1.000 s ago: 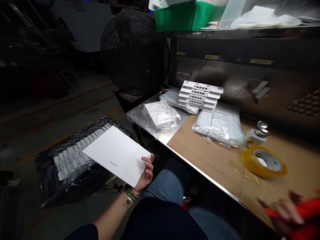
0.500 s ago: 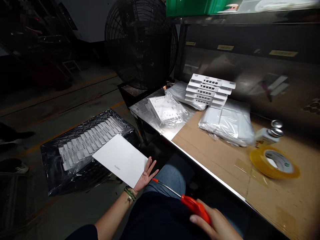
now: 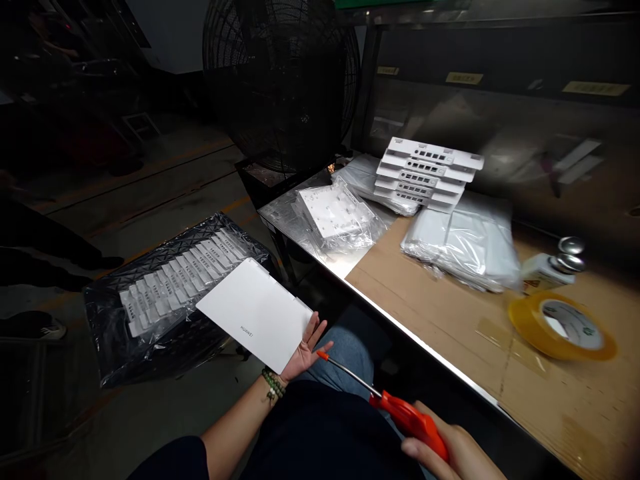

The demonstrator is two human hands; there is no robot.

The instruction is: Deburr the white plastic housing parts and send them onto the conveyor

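Note:
A thin white plastic cover marked HUAWEI rests on my left hand. The palm and wrist support its near right edge, and the fingers stick out straight beyond it. Green beads circle that wrist. In my right hand is a red-handled screwdriver-like tool, with the fingers wrapped round the handle. Its thin metal shaft points up and left, and the orange tip is close to my left fingers, apart from the cover. How the left thumb lies is hidden under the cover.
Left, a black plastic-lined crate holds a row of white covers. On the bench are bagged covers, stacked white housings, plastic bags, a pump bottle and yellow tape. A large fan stands behind.
My view has shifted a little, so the bench sits differently in the picture. Both hands keep their holds, appearing slightly further right. At the left, a person's legs have come further into view.

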